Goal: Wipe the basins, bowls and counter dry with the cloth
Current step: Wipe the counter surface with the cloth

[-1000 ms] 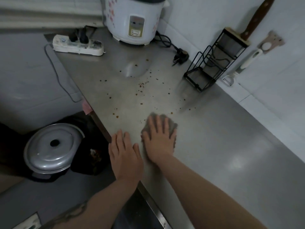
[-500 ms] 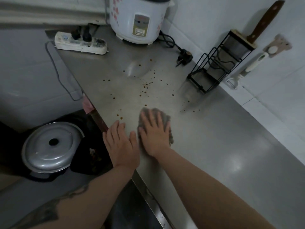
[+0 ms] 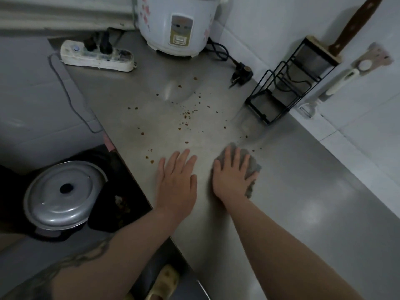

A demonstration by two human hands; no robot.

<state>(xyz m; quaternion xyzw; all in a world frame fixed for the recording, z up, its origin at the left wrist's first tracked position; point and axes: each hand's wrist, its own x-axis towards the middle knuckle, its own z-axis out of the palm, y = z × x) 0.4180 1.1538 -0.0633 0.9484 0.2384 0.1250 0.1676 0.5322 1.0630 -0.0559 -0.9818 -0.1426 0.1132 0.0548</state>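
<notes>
Grey cloth (image 3: 252, 167), seemingly crumpled, on counter (image 3: 303, 191).

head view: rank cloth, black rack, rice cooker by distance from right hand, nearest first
1. cloth: directly under the right hand, pressed flat on the counter.
2. black rack: beyond the hand, toward the right wall.
3. rice cooker: far end of the counter, at the back wall.

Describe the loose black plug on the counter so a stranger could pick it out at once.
Start at the white rice cooker standing at the back of the steel counter. A black cord runs from its right side toward the wall and ends in the black plug, lying loose between the cooker and the black wire rack. Unlike the plugs seated in the white power strip, it is connected to nothing.
</notes>
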